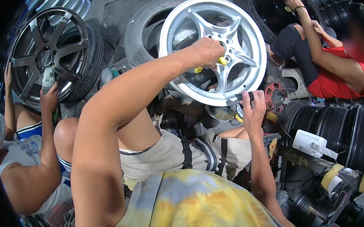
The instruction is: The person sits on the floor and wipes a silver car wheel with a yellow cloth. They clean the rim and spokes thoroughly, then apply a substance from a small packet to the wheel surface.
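Your left hand [207, 50] is closed around a small yellow tool [222, 60], pressed near the hub of the silver alloy wheel [213, 50] at upper centre of the frame. Your right hand [253, 109] grips the wheel's lower rim, fingers curled over it. Keep that rim hold firm and work the spokes with short strokes; the tool looks like a sanding piece, mostly hidden.

The left hand [208, 51] is held raised with fingers curled shut; the right hand [253, 110] is clenched lower down.
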Available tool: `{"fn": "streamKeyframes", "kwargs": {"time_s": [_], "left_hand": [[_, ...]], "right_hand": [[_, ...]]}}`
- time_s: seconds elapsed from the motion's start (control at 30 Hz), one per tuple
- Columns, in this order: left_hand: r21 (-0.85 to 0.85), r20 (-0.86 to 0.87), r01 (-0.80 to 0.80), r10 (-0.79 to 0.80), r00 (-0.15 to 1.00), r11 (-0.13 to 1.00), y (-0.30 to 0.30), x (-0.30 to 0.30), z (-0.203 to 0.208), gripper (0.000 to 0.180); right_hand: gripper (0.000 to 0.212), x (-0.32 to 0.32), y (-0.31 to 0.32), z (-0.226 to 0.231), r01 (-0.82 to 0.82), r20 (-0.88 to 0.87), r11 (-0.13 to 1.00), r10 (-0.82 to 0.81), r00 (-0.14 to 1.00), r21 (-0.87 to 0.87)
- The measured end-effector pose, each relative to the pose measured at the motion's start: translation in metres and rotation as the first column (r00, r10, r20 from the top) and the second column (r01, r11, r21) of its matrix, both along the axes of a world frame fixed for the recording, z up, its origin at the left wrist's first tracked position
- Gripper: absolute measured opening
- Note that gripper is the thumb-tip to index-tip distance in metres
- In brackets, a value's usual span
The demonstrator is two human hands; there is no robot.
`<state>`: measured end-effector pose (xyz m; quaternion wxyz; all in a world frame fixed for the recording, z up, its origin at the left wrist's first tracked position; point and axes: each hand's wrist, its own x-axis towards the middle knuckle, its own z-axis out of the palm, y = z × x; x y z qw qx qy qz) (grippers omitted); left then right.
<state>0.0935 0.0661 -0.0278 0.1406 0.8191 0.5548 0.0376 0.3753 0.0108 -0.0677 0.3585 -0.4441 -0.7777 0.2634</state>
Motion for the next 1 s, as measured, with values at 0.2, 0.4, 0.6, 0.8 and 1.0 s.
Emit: {"fn": "streamKeyframes", "kwargs": {"time_s": [0.2,0.4,0.6,0.8,1.0], "left_hand": [[0.011,0.038,0.033,-0.034,0.999,0.999,0.006,0.003,-0.009,0.034],[-0.013,0.058,0.06,-0.059,0.997,0.998,0.007,0.007,-0.009,0.039],[0.06,-0.018,0.089,-0.088,0.996,0.994,0.008,0.008,-0.014,0.039],[0.13,-0.007,-0.166,0.169,0.986,0.977,0.026,-0.032,0.014,0.035],[0.108,0.145,-0.634,0.619,0.772,0.766,0.028,-0.119,0.021,0.043]], "right_hand": [[0.025,0.012,-0.01,-0.002,0.135,-0.033,0.962,-0.147,0.989,-0.236],[0.022,0.017,-0.009,-0.003,0.133,0.201,0.99,-0.121,0.972,-0.045],[0.007,-0.003,-0.01,0.002,0.0,-0.192,0.972,-0.046,0.98,-0.233],[0.011,-0.008,-0.011,-0.004,-0.003,-0.184,0.929,-0.07,0.981,-0.371],[0.013,-0.002,-0.005,-0.019,0.033,-0.011,0.932,-0.04,0.999,-0.361]]}}
